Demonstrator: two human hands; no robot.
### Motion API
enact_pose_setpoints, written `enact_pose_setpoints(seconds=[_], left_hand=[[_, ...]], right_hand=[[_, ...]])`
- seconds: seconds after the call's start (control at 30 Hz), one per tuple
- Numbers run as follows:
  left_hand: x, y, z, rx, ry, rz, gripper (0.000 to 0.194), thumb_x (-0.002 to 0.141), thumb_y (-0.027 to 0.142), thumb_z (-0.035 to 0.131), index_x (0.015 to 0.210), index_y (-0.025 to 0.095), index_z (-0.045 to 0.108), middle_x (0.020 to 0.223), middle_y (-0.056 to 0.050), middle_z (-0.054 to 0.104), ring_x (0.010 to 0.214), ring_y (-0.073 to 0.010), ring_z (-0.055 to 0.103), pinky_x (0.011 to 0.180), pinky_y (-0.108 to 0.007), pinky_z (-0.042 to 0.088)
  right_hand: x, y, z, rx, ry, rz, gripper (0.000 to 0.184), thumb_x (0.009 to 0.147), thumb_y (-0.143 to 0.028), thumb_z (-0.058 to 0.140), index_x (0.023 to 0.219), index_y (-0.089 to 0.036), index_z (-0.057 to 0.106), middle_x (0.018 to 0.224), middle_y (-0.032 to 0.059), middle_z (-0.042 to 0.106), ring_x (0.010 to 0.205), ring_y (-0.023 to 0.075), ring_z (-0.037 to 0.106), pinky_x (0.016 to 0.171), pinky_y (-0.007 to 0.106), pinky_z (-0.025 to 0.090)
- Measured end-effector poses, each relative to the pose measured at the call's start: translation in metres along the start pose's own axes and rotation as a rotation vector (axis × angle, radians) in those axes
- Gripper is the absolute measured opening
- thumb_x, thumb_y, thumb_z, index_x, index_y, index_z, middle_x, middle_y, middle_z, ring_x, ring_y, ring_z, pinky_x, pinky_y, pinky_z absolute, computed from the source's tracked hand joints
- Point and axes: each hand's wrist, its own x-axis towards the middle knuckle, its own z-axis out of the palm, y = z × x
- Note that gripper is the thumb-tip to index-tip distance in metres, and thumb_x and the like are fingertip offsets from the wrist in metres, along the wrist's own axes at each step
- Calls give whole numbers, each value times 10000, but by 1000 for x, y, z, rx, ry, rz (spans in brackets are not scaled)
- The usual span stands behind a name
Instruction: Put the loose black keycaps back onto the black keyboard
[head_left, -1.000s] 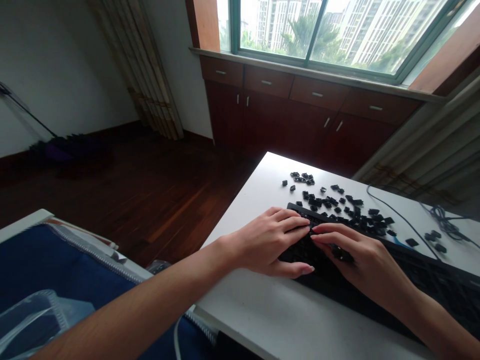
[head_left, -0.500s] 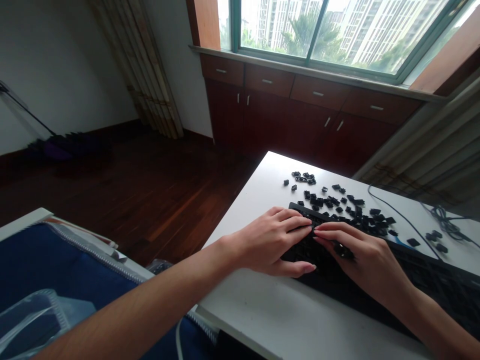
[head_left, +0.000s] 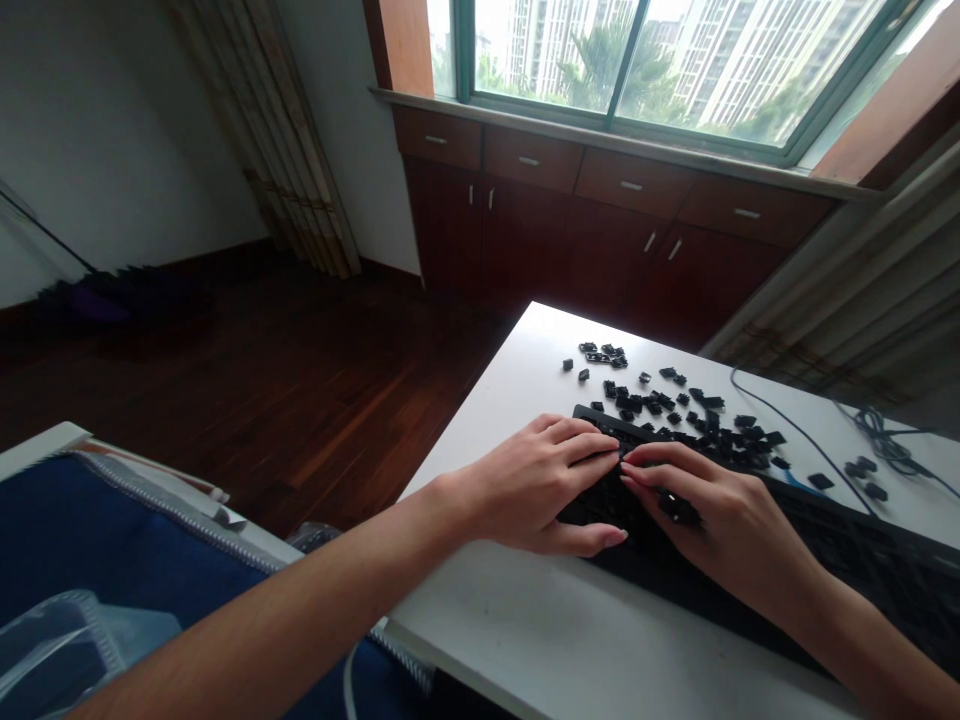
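A black keyboard [head_left: 712, 580] lies slantwise along the white table, with many of its keys hidden under my hands. My left hand [head_left: 551, 485] rests palm down on its left end, the fingers stretched out and the thumb spread apart. Just right of those fingertips, my right hand [head_left: 720, 510] is pinched low over the keys. Whatever sits between its fingertips is too small and hidden to make out; something black shows in the gap behind the thumb. Loose black keycaps [head_left: 709, 440] are scattered behind the keyboard, and a small group of pieces [head_left: 604, 353] lies farther back.
A grey cable [head_left: 795, 425] runs over the table to a coil [head_left: 889, 440] at the right. Part of something blue [head_left: 802, 483] shows at the keyboard's back edge. Left of the table [head_left: 480, 620] lies dark blue zippered fabric [head_left: 150, 530]. Cabinets [head_left: 540, 220] stand beneath the window.
The whole view has shifted slightly, so everything appears a little farther left. Both hands keep their place on the keyboard, with the right fingertips still pinched.
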Motion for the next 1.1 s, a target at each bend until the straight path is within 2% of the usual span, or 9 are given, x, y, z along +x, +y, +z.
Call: enact_pose_setpoints(seconds=[0.13,0.2,0.23,0.33,0.43,0.5,0.6,0.77,1.1], left_hand=[[0,-1,0,-10,-1,-3,617,947,560,523,1351,98,585,1379,-175,606,1300,-326,523,1106,-471,420],[0,-1,1,-11,-7,-11,633,948,565,516,1365,92,573,1391,-178,596,1308,-330,515,1114,-469,410],[-1,-1,1,-11,-10,-14,639,949,567,511,1371,90,567,1397,-179,590,1313,-333,510,1117,-471,406],[-1,-1,0,-17,-14,-24,651,948,571,511,1387,91,548,1415,-186,574,1332,-336,494,1128,-481,397],[-2,0,0,-32,-9,-77,740,918,610,541,1437,86,486,1461,-204,525,1374,-344,455,1153,-495,377],[-2,0,0,-41,-6,-132,844,885,658,558,1474,67,430,1505,-225,468,1414,-361,406,1172,-510,360],[-3,0,1,-48,-32,-178,944,861,706,552,1499,30,385,1555,-251,388,1458,-380,337,1200,-522,322],[-2,1,0,-45,-88,-198,979,864,733,515,1511,12,371,1581,-249,345,1477,-380,303,1232,-508,268],[-1,-1,-1,-73,-145,-213,972,868,737,500,1543,57,335,1611,-212,306,1516,-360,229,1259,-480,212]], right_hand=[[5,-5,-5,91,74,52,152,962,-286,592,1090,-259,669,1135,41,703,887,183,714,794,294,575],[8,-10,-13,201,162,113,64,937,-286,634,968,-241,667,966,41,699,800,177,672,734,294,548],[10,-13,-18,287,212,155,88,927,-287,648,858,-233,645,844,32,667,719,165,629,666,288,522],[20,-23,-30,715,336,270,356,932,-318,635,616,-222,501,574,-13,455,515,129,436,463,278,377],[38,-32,-31,1141,348,301,464,947,-337,599,528,-218,440,483,-42,329,425,108,317,391,279,276],[50,-34,-25,1249,342,274,506,941,-314,610,486,-210,417,448,-52,302,398,95,288,389,279,231],[63,-34,-11,1318,348,268,536,927,-306,631,454,-204,400,423,-58,293,383,85,269,392,282,189],[69,-27,6,1338,340,265,535,923,-311,643,452,-195,415,417,-65,292,381,76,257,395,280,171],[65,-31,17,1194,336,247,544,955,-347,620,486,-181,401,448,-52,325,427,71,276,440,282,189]])
